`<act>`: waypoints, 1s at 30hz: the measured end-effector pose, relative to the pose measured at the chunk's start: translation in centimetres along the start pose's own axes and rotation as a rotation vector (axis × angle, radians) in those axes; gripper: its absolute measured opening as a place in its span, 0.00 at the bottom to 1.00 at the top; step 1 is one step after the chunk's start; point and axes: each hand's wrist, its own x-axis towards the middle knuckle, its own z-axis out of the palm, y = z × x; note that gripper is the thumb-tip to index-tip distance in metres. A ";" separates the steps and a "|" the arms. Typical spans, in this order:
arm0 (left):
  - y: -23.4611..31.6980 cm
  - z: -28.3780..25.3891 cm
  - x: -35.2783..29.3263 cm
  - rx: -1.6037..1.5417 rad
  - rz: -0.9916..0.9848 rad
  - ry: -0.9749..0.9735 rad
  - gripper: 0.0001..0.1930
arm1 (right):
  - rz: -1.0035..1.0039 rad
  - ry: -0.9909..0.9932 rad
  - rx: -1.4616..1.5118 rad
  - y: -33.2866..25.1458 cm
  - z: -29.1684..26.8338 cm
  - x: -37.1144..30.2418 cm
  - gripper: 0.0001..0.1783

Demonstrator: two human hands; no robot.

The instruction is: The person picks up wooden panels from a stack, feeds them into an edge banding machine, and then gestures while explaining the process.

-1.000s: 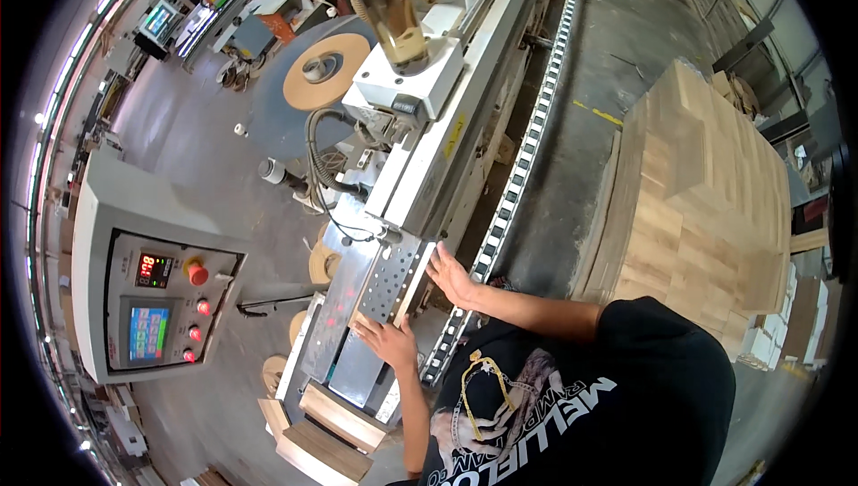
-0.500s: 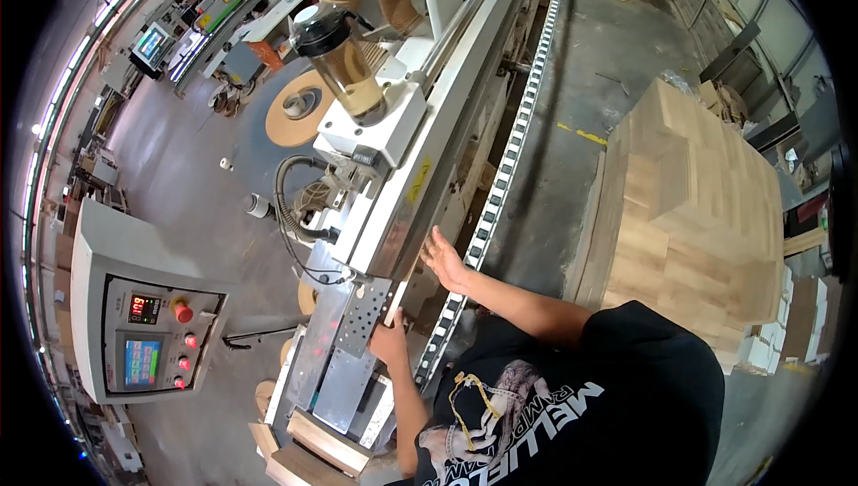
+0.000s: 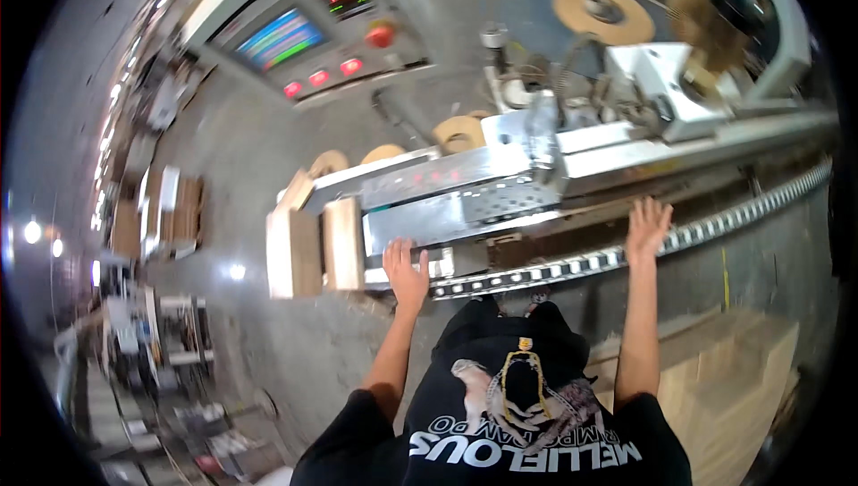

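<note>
Left hand [image 3: 407,270] flat on metal machine bed [image 3: 465,209], right hand [image 3: 647,228]

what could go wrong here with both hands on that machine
The left hand lies flat at the machine's infeed end, right above the black-and-white feed track; fingers could get caught if it runs. The right hand rests by the same track farther along, same pinch risk. The wood panel stack stands close behind the person, leaving little room to step back.
</note>
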 end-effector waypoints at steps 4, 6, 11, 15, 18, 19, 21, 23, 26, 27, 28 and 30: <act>-10.0 -1.9 0.8 0.071 -0.286 0.143 0.28 | 0.014 -0.036 -0.321 4.1 -2.4 -2.7 0.40; -15.5 -2.4 0.6 0.175 -0.405 0.177 0.32 | 0.016 -0.098 -0.516 6.9 -2.6 -5.2 0.33; -22.4 -1.4 2.0 0.244 -0.585 0.065 0.51 | -0.150 -0.493 -1.017 12.0 -2.7 -12.2 0.23; -23.9 -1.8 2.5 0.185 -0.715 -0.116 0.66 | -0.221 -0.738 -1.411 14.1 1.8 -16.5 0.24; -24.1 -1.8 2.3 0.211 -0.655 -0.145 0.69 | -0.279 -0.852 -1.730 15.1 3.6 -18.5 0.30; -24.2 -1.8 2.3 0.222 -0.634 -0.123 0.69 | -0.297 -0.876 -1.796 15.6 3.6 -18.9 0.31; -24.5 -1.7 2.2 0.199 -0.638 -0.090 0.66 | -0.377 -0.901 -1.883 16.5 3.7 -19.7 0.31; -24.7 -1.9 2.2 0.174 -0.640 -0.070 0.64 | -0.413 -0.886 -1.903 17.0 3.9 -20.3 0.31; -24.3 -2.5 2.4 0.053 -0.640 -0.015 0.60 | -0.448 -0.855 -1.928 17.4 4.2 -20.8 0.31; -24.2 -2.6 2.3 0.035 -0.633 0.021 0.59 | -0.445 -0.850 -1.944 17.5 4.2 -20.8 0.31; -24.2 -2.9 2.3 0.018 -0.624 0.057 0.57 | -0.441 -0.844 -1.960 17.7 4.3 -20.8 0.31; -23.9 -3.7 2.7 0.035 -0.592 0.052 0.57 | -0.419 -0.828 -1.979 17.9 4.2 -20.8 0.33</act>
